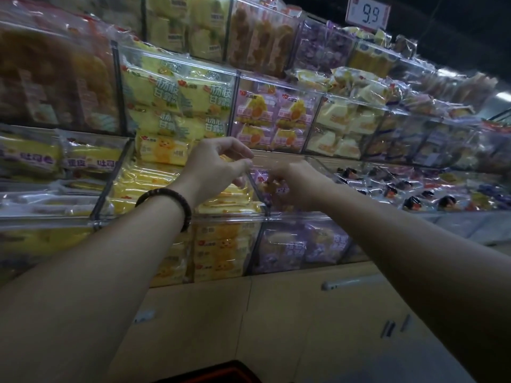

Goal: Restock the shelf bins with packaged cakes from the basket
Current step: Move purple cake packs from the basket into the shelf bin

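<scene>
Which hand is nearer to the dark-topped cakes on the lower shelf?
Right. The right hand is among the purple packets, in the bin just left of the dark-topped cakes; the left hand is farther left, at the divider beside the yellow packets.

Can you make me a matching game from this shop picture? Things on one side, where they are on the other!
Things:
1. bracelet
2. price sign
3. basket
4. purple cake packets

Places:
A. bottom edge of the picture
B. on the left wrist
C. in the bin where the right hand reaches
D. top right, above the shelves

Pairs: 1-B, 2-D, 3-A, 4-C
</scene>
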